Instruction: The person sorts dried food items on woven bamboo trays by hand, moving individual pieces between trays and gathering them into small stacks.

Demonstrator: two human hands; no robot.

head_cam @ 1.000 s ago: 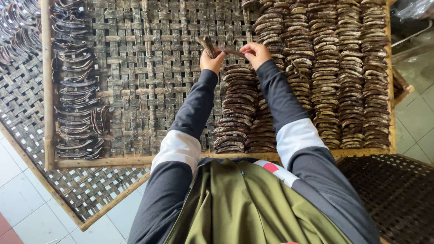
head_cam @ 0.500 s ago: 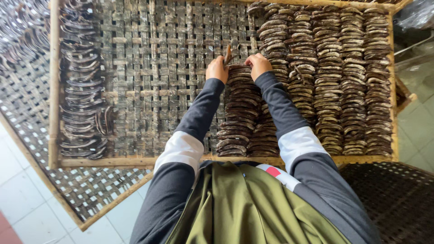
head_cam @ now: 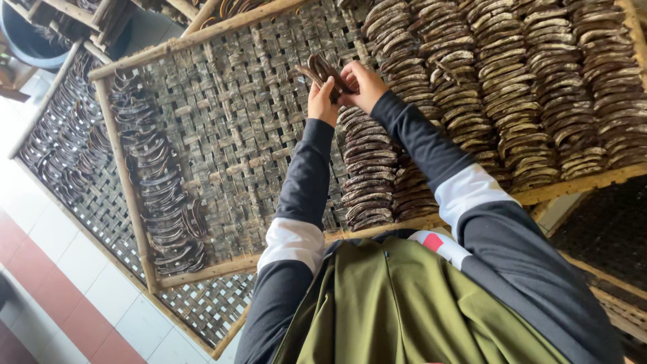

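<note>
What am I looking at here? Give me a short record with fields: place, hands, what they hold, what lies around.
surface: woven tray with a wooden frame
left hand: raised over the tray, gripping dark curved strips
right hand: pinching the same strips from the other side
stacks: rows of overlapping curved strips filling the tray's right part
row under the hands: partly built, runs toward the person
left column: looser strips along the frame
below: tiled floor

Dark brown curved strips [head_cam: 323,71], grey-brown woven tray [head_cam: 229,135], olive-green apron [head_cam: 404,310].
</note>
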